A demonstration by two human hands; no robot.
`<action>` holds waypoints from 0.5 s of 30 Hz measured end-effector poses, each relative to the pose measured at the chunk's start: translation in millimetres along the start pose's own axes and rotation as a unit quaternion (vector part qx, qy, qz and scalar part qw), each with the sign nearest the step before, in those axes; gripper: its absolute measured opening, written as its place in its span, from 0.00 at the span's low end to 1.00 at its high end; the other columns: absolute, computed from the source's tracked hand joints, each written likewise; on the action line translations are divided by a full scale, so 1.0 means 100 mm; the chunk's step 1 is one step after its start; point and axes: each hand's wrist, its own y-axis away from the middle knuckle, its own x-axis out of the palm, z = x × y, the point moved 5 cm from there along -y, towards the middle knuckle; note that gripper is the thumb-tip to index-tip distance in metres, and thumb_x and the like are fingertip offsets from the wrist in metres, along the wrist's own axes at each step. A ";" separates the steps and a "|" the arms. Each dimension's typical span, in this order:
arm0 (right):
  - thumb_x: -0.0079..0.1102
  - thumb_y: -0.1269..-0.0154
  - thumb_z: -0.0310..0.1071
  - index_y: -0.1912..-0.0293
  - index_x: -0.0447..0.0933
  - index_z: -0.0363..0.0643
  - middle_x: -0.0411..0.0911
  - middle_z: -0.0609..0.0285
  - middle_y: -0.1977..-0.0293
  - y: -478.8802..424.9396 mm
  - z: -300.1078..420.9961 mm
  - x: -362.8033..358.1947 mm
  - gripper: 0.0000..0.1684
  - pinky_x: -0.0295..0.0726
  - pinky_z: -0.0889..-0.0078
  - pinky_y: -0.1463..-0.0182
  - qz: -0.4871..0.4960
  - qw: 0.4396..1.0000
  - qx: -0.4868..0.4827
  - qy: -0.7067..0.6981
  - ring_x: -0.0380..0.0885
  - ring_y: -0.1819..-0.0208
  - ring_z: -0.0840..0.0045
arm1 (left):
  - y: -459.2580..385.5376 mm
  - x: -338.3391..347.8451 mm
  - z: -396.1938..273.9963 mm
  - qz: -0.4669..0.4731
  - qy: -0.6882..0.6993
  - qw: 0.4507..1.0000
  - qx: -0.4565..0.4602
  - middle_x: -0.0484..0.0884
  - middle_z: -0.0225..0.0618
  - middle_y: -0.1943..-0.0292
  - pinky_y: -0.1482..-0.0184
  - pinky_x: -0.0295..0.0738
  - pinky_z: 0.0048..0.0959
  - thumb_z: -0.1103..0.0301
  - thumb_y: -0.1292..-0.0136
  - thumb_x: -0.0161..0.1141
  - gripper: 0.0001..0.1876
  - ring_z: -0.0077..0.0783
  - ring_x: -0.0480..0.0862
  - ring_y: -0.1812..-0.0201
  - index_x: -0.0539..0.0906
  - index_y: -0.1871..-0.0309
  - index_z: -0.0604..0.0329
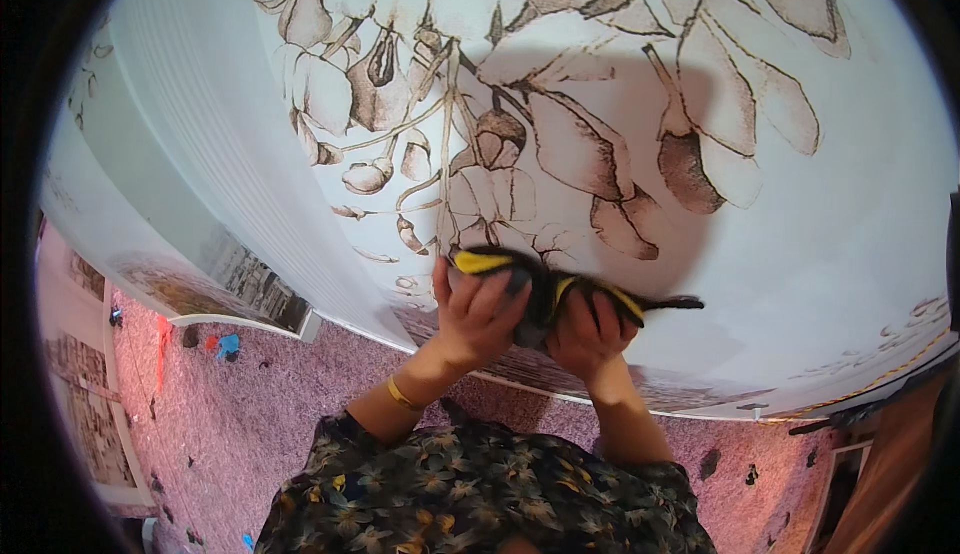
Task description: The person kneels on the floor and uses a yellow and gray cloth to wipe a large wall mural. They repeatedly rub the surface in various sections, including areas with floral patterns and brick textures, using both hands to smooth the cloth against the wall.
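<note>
My left hand [480, 310] and my right hand [591, 332] are side by side, each with its fingers closed around part of a soft black-and-yellow item [541, 291]. Its exact kind is hard to tell, since my fingers cover much of it. A yellow patch shows above my left fingers, and yellow strips show by my right fingers. From the right end sticks out a thin dark strip. The item is in front of a large white wall panel [787, 246] printed with brown drawings of hanging blossoms and leaves. Whether it touches the panel is unclear.
Pinkish carpet [300, 419] below the panel bears dark scraps and a blue scrap [228, 345]. At left, a ridged white section [247, 149] adjoins panels with printed pictures. A yellow-and-dark cord [877, 383] runs along the lower right edge, near a brown surface [885, 464].
</note>
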 end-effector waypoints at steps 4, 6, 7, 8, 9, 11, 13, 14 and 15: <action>0.65 0.52 0.44 0.61 0.85 0.59 0.79 0.79 0.51 0.42 -0.20 -0.05 0.14 0.59 0.61 0.38 0.051 0.992 -0.069 -0.094 0.68 0.41 0.76 | 0.16 -0.16 0.01 0.117 -0.005 0.992 0.035 0.77 0.39 0.53 0.35 0.51 0.71 0.71 0.54 0.65 0.17 0.44 0.77 0.50 0.87 0.57 0.50; 0.65 0.52 0.43 0.62 0.85 0.58 0.79 0.79 0.51 0.20 -0.32 -0.15 0.14 0.58 0.62 0.37 0.015 0.999 -0.016 -0.046 0.68 0.42 0.75 | -0.04 -0.28 0.14 0.099 -0.034 0.995 -0.001 0.76 0.42 0.51 0.34 0.49 0.70 0.71 0.53 0.65 0.19 0.46 0.76 0.48 0.86 0.53 0.51; 0.65 0.52 0.42 0.62 0.86 0.58 0.80 0.78 0.51 0.04 -0.35 -0.24 0.14 0.57 0.63 0.37 0.001 1.000 0.012 -0.021 0.68 0.42 0.75 | -0.13 -0.33 0.20 0.092 -0.044 0.995 -0.021 0.75 0.44 0.50 0.34 0.48 0.70 0.71 0.53 0.64 0.21 0.47 0.75 0.47 0.85 0.51 0.52; 0.63 0.47 0.42 0.59 0.85 0.57 0.80 0.76 0.49 -0.13 -0.35 -0.28 0.14 0.58 0.61 0.38 -0.002 0.999 0.035 -0.015 0.68 0.42 0.72 | -0.28 -0.41 0.23 0.095 -0.020 0.994 -0.043 0.73 0.49 0.46 0.34 0.47 0.70 0.66 0.49 0.64 0.23 0.51 0.73 0.44 0.83 0.47 0.56; 0.62 0.44 0.43 0.57 0.84 0.57 0.79 0.75 0.47 -0.23 -0.31 -0.23 0.14 0.58 0.60 0.38 -0.043 0.997 0.057 -0.008 0.67 0.41 0.70 | -0.42 -0.46 0.25 0.112 0.007 0.992 -0.061 0.69 0.52 0.41 0.34 0.49 0.70 0.56 0.42 0.62 0.24 0.55 0.69 0.41 0.81 0.45 0.61; 0.58 0.42 0.41 0.59 0.82 0.53 0.77 0.66 0.45 -0.47 -0.08 -0.15 0.11 0.62 0.55 0.40 -0.054 0.997 0.055 0.006 0.66 0.38 0.63 | -0.45 -0.43 0.27 -0.011 0.060 0.996 -0.062 0.70 0.51 0.42 0.35 0.50 0.71 0.47 0.37 0.58 0.28 0.57 0.69 0.41 0.81 0.46 0.62; 0.62 0.44 0.45 0.58 0.82 0.58 0.76 0.76 0.46 -0.35 0.10 0.01 0.13 0.59 0.58 0.38 0.005 1.000 0.009 0.004 0.65 0.38 0.73 | -0.35 -0.25 0.13 -0.048 0.070 0.994 -0.065 0.71 0.46 0.44 0.35 0.50 0.71 0.41 0.37 0.56 0.29 0.52 0.68 0.40 0.81 0.44 0.55; 0.63 0.45 0.47 0.57 0.82 0.61 0.76 0.81 0.47 -0.26 0.17 0.09 0.14 0.58 0.60 0.37 0.034 0.999 -0.014 0.003 0.64 0.38 0.79 | -0.26 -0.20 0.09 -0.065 0.075 0.993 -0.067 0.71 0.43 0.45 0.35 0.51 0.71 0.38 0.37 0.56 0.30 0.50 0.68 0.40 0.81 0.43 0.52; 0.64 0.45 0.48 0.57 0.82 0.62 0.76 0.82 0.47 -0.18 0.20 0.09 0.15 0.58 0.61 0.37 0.043 0.999 -0.018 -0.006 0.64 0.38 0.80 | -0.10 -0.12 0.07 -0.038 0.042 0.997 -0.047 0.71 0.44 0.45 0.35 0.51 0.71 0.40 0.38 0.57 0.29 0.52 0.69 0.40 0.81 0.44 0.53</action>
